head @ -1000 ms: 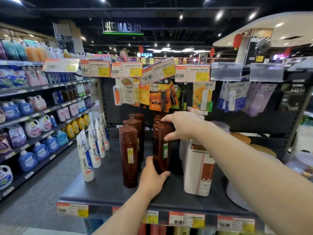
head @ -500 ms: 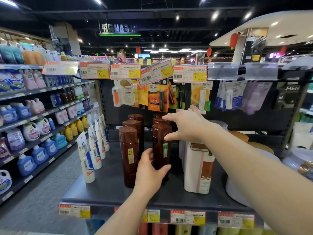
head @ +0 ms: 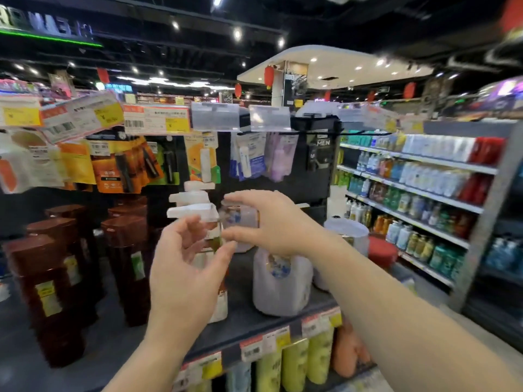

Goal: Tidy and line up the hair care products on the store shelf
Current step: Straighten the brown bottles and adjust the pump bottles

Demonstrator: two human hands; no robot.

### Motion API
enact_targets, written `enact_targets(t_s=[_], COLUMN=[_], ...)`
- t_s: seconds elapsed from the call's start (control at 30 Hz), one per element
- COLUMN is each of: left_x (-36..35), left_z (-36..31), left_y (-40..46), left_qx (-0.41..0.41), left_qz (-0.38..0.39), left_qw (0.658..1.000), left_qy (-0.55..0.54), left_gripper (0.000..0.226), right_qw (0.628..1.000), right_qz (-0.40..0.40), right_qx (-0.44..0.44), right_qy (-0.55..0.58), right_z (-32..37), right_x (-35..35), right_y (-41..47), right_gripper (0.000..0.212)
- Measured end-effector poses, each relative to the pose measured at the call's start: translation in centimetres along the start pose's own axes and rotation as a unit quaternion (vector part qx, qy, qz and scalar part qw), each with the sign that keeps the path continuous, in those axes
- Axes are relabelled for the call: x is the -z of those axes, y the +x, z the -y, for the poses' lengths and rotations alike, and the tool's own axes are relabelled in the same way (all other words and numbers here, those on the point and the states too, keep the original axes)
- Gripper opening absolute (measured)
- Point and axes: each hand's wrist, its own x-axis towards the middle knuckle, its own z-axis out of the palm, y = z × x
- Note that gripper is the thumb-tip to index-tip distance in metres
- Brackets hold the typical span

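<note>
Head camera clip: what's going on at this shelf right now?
A person is tidying a store shelf of hair care products. Both hands are raised and open near the white pump bottles; the left hand and right hand hold nothing. The brown bottles stand in rows to the left. The picture is blurred.

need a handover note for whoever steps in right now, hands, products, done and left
Left hand: open, empty, in front of the white pump bottles.
Right hand: open, fingers spread near a small clear-topped bottle; contact too blurred to tell.
Brown bottles stand upright in rows on the left of the shelf.
Left: line up the pump bottles and the pale jug.
</note>
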Motion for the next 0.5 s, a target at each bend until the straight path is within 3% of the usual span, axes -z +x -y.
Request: enact_targets(t_s=[0.17, 0.4, 0.5], left_x=[-6.9, -16.9, -21.3], left_z=[-0.1, -1.1, -1.6], left_y=[-0.2, 0.7, 0.9], left_qx=[0.01, 0.018, 0.021], left_qz=[0.054, 0.023, 0.033], left_qw=[0.998, 0.999, 0.999], left_qy=[-0.021, -0.013, -0.016], left_gripper=[0.049, 0.044, 0.044], right_qw=[0.998, 0.996, 0.993], right_qz=[-0.033, -0.039, -0.011], right_qx=[-0.049, -0.085, -0.115], right_qy=[0.02, -0.001, -0.016], right_z=[-7.4, -20.1, -25.4], right_x=[4.4, 11.9, 13.2], right_y=[-2.4, -4.0, -4.6], right_gripper=[0.059, 0.027, 0.025])
